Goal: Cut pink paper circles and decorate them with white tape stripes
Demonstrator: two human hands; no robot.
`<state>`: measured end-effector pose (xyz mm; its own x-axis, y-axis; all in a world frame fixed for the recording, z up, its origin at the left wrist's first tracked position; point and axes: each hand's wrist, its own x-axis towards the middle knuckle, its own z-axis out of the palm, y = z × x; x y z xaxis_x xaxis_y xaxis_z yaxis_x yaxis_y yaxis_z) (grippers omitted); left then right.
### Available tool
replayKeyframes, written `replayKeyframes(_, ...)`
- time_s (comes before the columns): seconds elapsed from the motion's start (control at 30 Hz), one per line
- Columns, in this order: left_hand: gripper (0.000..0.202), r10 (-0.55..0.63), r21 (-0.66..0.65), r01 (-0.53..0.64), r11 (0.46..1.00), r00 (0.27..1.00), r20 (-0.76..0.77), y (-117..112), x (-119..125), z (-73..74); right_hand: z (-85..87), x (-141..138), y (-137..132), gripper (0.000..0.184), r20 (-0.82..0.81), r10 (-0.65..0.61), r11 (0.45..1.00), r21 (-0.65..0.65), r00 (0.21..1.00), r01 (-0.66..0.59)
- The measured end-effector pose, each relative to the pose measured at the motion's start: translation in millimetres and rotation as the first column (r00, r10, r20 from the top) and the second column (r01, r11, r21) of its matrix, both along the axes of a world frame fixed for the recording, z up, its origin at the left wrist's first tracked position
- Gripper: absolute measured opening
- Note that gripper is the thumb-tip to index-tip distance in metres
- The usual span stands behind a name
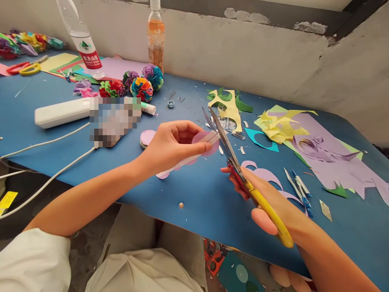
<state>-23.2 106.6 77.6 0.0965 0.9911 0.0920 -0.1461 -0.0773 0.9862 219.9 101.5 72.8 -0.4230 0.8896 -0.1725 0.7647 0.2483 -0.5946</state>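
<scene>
Between its thumb and fingers, my left hand point(173, 144) pinches a purple paper disc point(214, 149) together with a pale strip that crosses it. The strip point(176, 165) runs down left below the hand, with more purple paper edges showing along it. My right hand point(258, 182) grips scissors point(226, 142) with one yellow and one red handle. Their blades point up and away, slightly apart, right beside the disc's right edge and the strip's end. Just behind my left wrist lies a small stack of purple discs point(148, 138), partly hidden by the hand.
Paper offcuts point(231, 107) and purple sheets point(337, 162) lie to the right, near compasses point(299, 188). Further left are a blurred phone point(117, 125) on a cable, a white power bank point(63, 112), a glue stick point(148, 108), paper flower balls point(142, 89) and two bottles point(156, 40).
</scene>
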Motion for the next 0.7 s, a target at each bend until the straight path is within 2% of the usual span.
replayKeyframes(0.1,0.024,0.012,-0.011,-0.012,1.0,1.0,-0.016,-1.1,-0.6,2.2,1.8,-0.3,-0.3,0.055,-0.031,0.043,0.994,-0.1,0.999,-0.046)
replayKeyframes(0.37,0.021,-0.009,-0.034,0.009,0.999,1.0,0.014,-2.4,-0.8,0.5,2.3,0.2,-0.3,0.054,-0.028,0.048,0.992,-0.12,0.998,-0.051)
replayKeyframes(0.6,0.023,0.021,-0.029,-0.021,0.999,1.0,-0.001,-3.0,-1.3,1.9,-0.6,2.7,-1.9,0.062,-0.034,0.052,0.989,-0.137,0.998,-0.057)
replayKeyframes(0.7,0.025,0.027,-0.023,-0.027,0.999,1.0,-0.012,-3.3,-1.7,2.1,-2.6,3.4,-1.6,0.058,-0.032,0.055,0.988,-0.139,0.998,-0.059)
